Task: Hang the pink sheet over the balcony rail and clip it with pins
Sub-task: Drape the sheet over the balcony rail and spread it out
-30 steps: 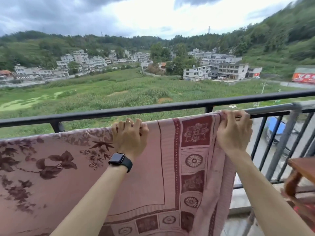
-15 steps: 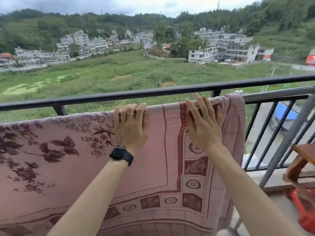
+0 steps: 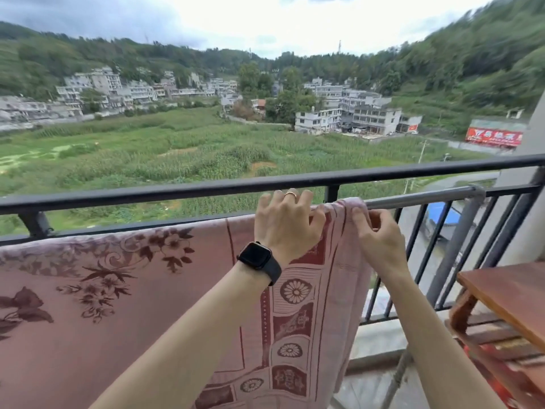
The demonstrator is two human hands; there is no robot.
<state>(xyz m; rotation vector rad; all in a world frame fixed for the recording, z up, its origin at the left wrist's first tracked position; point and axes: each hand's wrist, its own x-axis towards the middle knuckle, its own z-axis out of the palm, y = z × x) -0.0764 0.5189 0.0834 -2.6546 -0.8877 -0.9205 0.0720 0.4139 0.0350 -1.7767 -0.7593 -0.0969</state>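
The pink sheet [image 3: 141, 305], with dark red flowers and a patterned border, hangs over a grey metal bar [image 3: 418, 199] just inside the black balcony rail [image 3: 177, 191]. My left hand [image 3: 287, 222], wearing a ring and a black watch, grips the sheet's top fold near its right end. My right hand [image 3: 379, 234] pinches the sheet's right edge just below the bar. No pins are visible.
A wooden table [image 3: 507, 293] stands at the right, close to the railing bars [image 3: 454, 249]. A grey pillar [image 3: 530, 202] rises at the far right. Beyond the rail lie green fields and white buildings far below.
Both hands have moved right along the bar to the sheet's right edge. My right hand, flat on the sheet before, now pinches the edge. The view turned right.
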